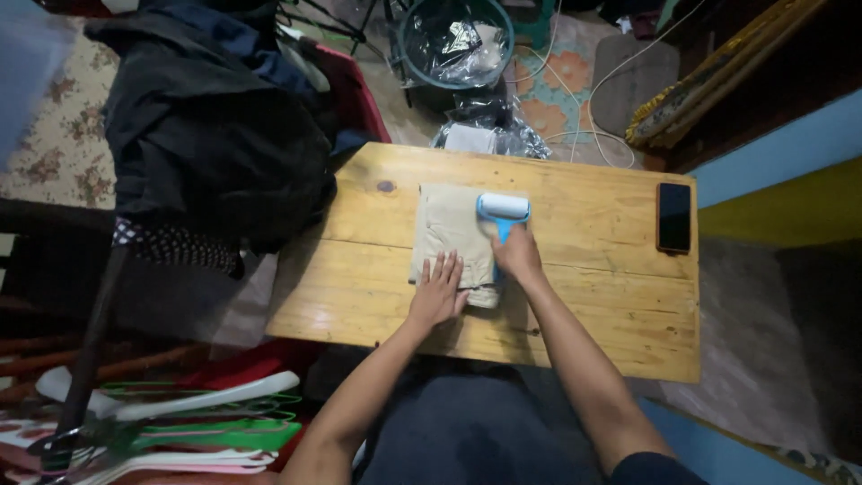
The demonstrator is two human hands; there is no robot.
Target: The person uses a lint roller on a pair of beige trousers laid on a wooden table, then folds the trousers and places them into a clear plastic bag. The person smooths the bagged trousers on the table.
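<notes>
A folded beige garment (447,226) lies on a pale wooden table (575,296). My left hand (438,289) presses flat on its near edge, fingers spread. My right hand (517,254) grips the blue handle of a lint roller (503,208), whose white roll rests on the garment's far right corner.
A black phone (674,216) lies near the table's right edge. A heap of dark clothes (206,126) covers the table's left end. A round bin with a plastic bag (455,40) stands beyond the table. Coloured clothes hangers (197,431) lie at lower left.
</notes>
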